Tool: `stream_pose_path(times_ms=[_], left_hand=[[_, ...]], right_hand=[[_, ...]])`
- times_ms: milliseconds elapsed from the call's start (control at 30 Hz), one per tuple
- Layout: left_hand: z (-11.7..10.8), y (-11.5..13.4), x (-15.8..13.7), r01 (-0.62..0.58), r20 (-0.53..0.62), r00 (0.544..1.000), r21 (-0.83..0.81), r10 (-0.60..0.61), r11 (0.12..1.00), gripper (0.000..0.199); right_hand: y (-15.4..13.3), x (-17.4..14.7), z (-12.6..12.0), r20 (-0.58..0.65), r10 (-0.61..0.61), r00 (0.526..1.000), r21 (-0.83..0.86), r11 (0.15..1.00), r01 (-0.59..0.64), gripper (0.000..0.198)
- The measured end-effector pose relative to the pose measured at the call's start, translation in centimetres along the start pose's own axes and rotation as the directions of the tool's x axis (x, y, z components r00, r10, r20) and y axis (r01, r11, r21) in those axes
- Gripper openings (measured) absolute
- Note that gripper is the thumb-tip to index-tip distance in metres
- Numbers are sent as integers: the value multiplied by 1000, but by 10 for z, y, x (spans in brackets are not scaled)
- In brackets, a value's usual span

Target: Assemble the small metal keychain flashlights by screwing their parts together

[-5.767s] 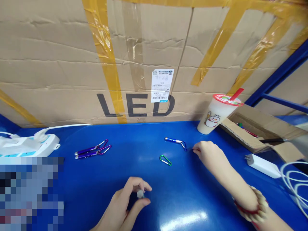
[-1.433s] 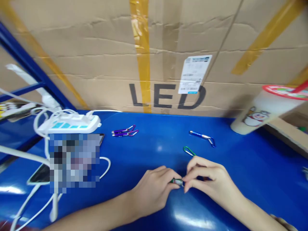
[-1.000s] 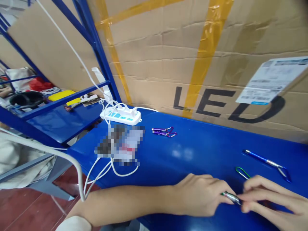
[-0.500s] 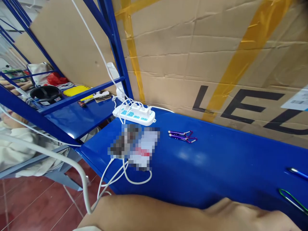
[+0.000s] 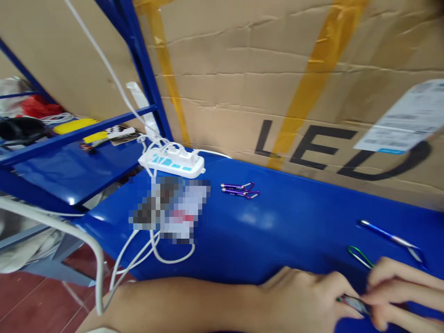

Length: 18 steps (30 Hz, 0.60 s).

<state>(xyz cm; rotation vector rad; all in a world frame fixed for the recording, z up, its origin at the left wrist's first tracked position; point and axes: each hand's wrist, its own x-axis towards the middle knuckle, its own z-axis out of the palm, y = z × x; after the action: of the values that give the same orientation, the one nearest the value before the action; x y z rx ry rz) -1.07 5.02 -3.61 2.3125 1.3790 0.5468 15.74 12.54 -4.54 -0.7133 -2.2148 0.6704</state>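
small green-and-silver keychain torch [image 5: 354, 304], blurred, pinched by both hands

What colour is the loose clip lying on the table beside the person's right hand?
Green. The clip shows best in the head view, on the blue table near the right hand.

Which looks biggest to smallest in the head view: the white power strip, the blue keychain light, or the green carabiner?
1. white power strip
2. blue keychain light
3. green carabiner, partly hidden by fingers

The strip lies farther away yet looks largest.
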Motion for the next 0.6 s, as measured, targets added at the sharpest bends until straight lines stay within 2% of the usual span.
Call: stream_pose_path(times_ms=[33,100,167,267,367,467,600], left_hand=[[-3,1,-1,-56,14,998,61,55,997,26],[-7,1,-2,-121,-3,993,73,121,990,23],[-6,1,0,-73,-76,994,4,73,997,17],[-2,0,4,-138,-283,953,-95,106,986,12],[-1,0,8,-222,-415,886,17,209,975,15],[-5,-1,11,-256,-453,849,97,272,962,19],[-8,-2,13,-250,-408,875,81,261,965,19]], right_hand=[[-5,3,-14,15,-2,1000,5,1000,2,35],[-15,10,-32,206,-85,975,67,995,73,17],[-25,17,-37,128,-109,986,123,988,94,19],[-31,19,-33,80,66,995,158,984,-78,22],[-31,14,-28,116,241,963,296,918,-266,29],[-29,10,-25,237,363,901,461,775,-433,36],[-25,9,-23,352,449,821,549,611,-570,41]])
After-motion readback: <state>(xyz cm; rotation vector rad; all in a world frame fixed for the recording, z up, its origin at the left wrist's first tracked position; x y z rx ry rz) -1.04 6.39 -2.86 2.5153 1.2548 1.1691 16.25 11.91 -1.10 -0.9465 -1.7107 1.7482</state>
